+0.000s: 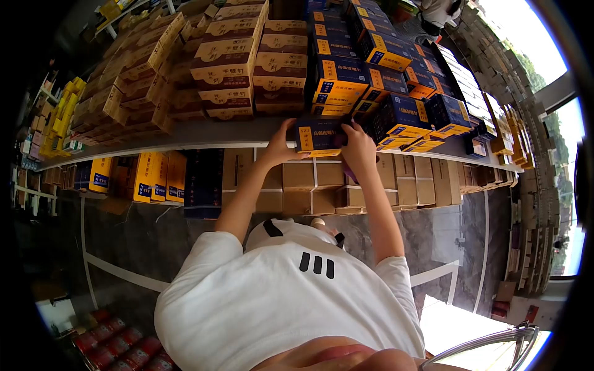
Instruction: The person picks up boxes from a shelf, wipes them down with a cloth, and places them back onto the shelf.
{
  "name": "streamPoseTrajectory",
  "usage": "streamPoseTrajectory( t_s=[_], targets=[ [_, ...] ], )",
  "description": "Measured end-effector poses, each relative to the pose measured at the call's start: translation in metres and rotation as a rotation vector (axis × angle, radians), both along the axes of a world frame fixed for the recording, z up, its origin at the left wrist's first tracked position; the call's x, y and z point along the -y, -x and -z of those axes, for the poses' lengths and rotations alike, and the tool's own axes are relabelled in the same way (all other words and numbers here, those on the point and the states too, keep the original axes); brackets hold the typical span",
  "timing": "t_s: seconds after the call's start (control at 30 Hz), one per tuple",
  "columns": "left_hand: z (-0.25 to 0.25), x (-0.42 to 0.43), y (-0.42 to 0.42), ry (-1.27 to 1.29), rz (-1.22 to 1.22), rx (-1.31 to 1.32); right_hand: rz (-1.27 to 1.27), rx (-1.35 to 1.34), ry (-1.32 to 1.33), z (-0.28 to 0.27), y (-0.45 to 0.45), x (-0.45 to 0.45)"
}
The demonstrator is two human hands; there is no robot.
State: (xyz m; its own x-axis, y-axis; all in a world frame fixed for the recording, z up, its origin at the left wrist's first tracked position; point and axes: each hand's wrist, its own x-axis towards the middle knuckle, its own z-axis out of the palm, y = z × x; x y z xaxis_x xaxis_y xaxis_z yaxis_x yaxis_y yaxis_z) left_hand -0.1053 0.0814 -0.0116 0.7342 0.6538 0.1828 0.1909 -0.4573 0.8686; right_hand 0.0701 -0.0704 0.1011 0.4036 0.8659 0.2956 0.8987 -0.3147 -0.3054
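Note:
A dark blue and orange cardboard box (320, 131) with Chinese print sits at the front edge of the grey shelf (204, 133), between my two hands. My left hand (281, 146) grips its left end, thumb near the upper corner. At the other end, my right hand (359, 148) holds the box with its fingers on the upper right corner. Something purple shows below the right palm, too little of it to name. Just behind stand stacked blue and orange boxes (337, 80) of similar print.
Brown and cream cartons (226, 62) are piled on the shelf to the left. More blue and orange boxes (402, 117) stand at the right. Strapped brown cartons (309, 176) fill the level below. A person (436, 15) is beyond the shelf, far right. Red packages (117, 343) lie at lower left.

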Motion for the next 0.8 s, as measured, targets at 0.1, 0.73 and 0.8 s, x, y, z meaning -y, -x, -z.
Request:
streamPoseTrajectory(
  t_s=[0.1, 0.73, 0.8],
  targets=[
    [-0.011, 0.002, 0.005, -0.029, 0.055, 0.073, -0.138, -0.043, -0.126, -0.021, 0.055, -0.024],
    [-0.011, -0.001, 0.007, 0.061, 0.058, 0.082, -0.300, -0.032, 0.075, 0.017, 0.058, -0.067],
    [-0.010, -0.003, 0.008, 0.069, 0.049, 0.062, -0.306, -0.003, 0.072, 0.028, 0.059, -0.073]
  ],
)
